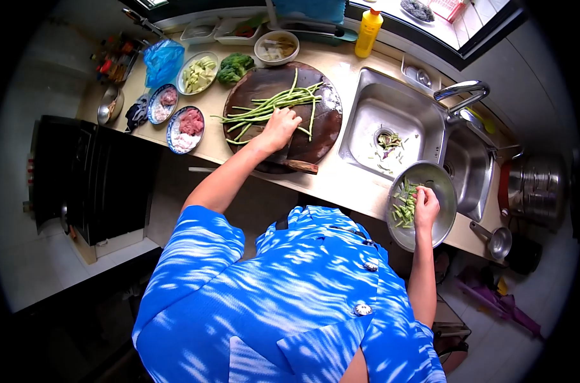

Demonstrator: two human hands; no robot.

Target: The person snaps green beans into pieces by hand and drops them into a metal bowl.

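Observation:
Long green beans lie in a loose pile across a round dark wooden chopping board. My left hand is at the near side of the pile, its fingers closed on some of the beans. Just below that hand, a knife with a wooden handle rests at the board's near edge. My right hand reaches into a metal bowl at the counter's front edge, fingers curled around short cut bean pieces. Its fingertips are partly hidden.
A double steel sink with scraps round its drain is right of the board. Two patterned bowls of raw meat, a bowl of cut pale-green vegetable and broccoli are left. A yellow bottle stands behind; a small saucepan sits right.

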